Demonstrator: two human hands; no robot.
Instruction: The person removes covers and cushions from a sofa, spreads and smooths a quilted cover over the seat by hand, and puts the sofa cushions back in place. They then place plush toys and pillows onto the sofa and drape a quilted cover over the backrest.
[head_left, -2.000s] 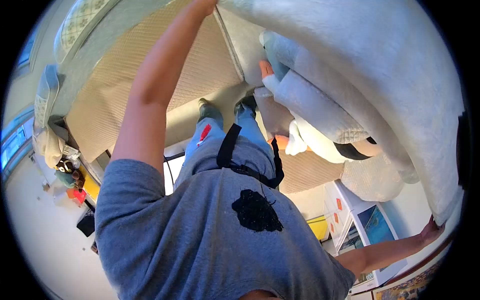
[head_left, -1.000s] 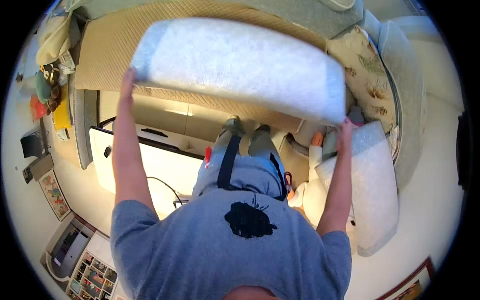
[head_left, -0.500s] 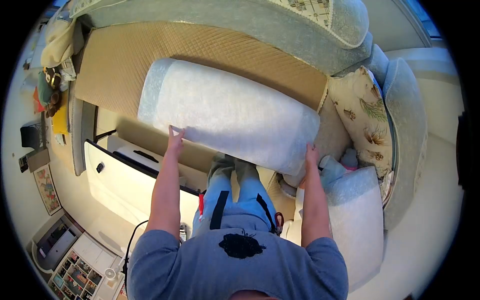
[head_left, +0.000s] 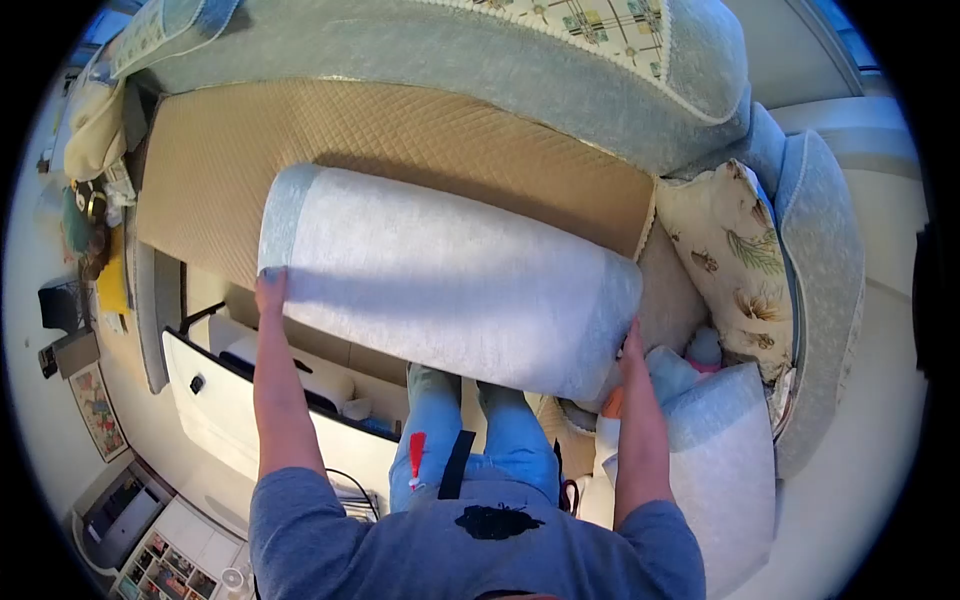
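Note:
A long sofa cushion [head_left: 450,270], whitish with pale blue-grey ends, lies at a slant over the front of the sofa. My left hand [head_left: 271,290] grips its left end near the lower corner. At the right end, my right hand [head_left: 632,342] is closed on the edge, with some fingers hidden behind it. Beneath and behind the cushion spreads the beige quilted sofa seat [head_left: 400,125].
A second whitish cushion [head_left: 725,470] leans at the right by a flower-print pillow [head_left: 725,240]. The blue-grey backrest [head_left: 420,60] runs along the far side. An open storage space and white lidded panel [head_left: 215,385] are at lower left. Toys [head_left: 85,220] sit far left.
My left hand has shifted left along the cushion from its lower edge to its left end. The cushion appears lower in view, and my right hand still holds its right end.

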